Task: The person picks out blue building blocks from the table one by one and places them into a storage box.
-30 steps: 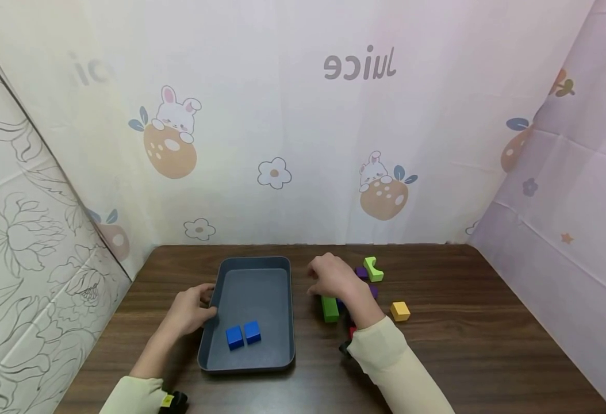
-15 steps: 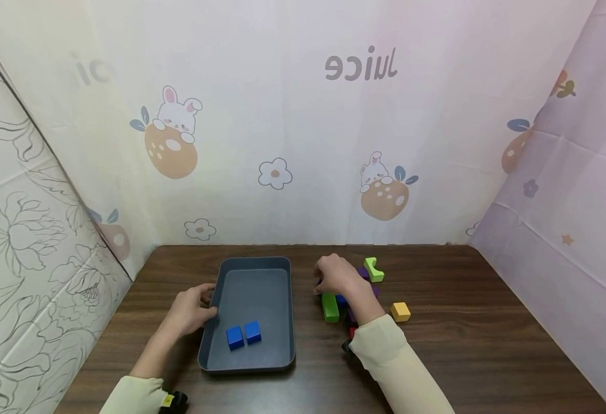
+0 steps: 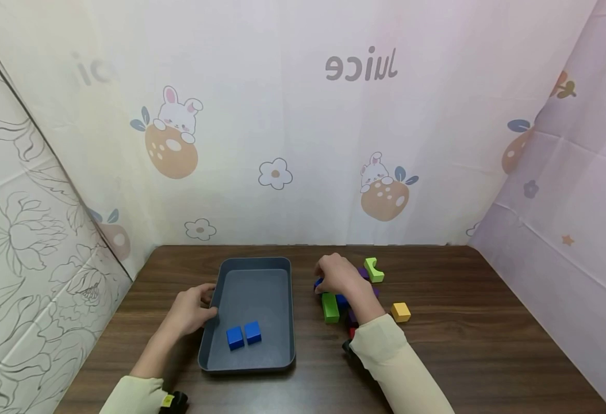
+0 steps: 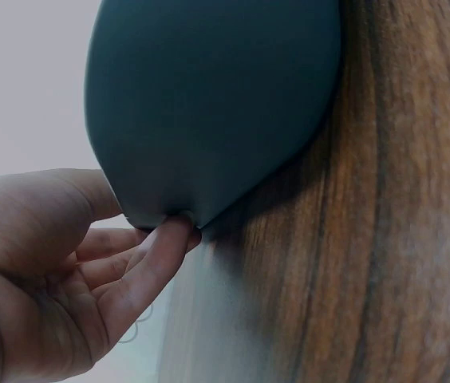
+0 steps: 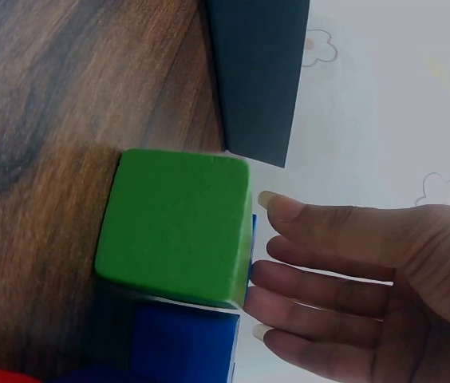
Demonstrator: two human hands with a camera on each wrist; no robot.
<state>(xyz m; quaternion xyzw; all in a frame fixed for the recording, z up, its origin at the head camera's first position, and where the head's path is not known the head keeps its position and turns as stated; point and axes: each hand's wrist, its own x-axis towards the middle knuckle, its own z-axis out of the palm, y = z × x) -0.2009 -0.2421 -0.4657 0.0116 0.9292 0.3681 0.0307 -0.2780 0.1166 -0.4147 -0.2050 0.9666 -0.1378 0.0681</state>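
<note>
In the head view, my left hand (image 3: 191, 310) rests against the left side of a dark grey tray (image 3: 253, 287), thumb and fingers apart along its outer wall. The left wrist view shows a fingertip touching the tray wall (image 4: 209, 104). Two blue cubes (image 3: 235, 337) lie side by side in the tray's near part. My right hand (image 3: 338, 275) is over a cluster of blocks, its thumb and fingers pinching a blue block (image 3: 318, 284), mostly hidden by them. Right by these fingers, a green block (image 5: 175, 227) covers much of the blue one in the right wrist view.
Purple blocks (image 3: 363, 273), another blue block (image 3: 341, 301) and a red block (image 3: 352, 332) lie partly under the right arm. A light green arched block (image 3: 374, 270) sits behind them, a yellow cube (image 3: 400, 312) to the right. Printed curtains (image 3: 303, 115) border the wooden table (image 3: 468, 345).
My right hand has moved slightly right, and its fingers have closed on the blue block, of which more shows now. The left hand, tray and its two cubes have stayed put.
</note>
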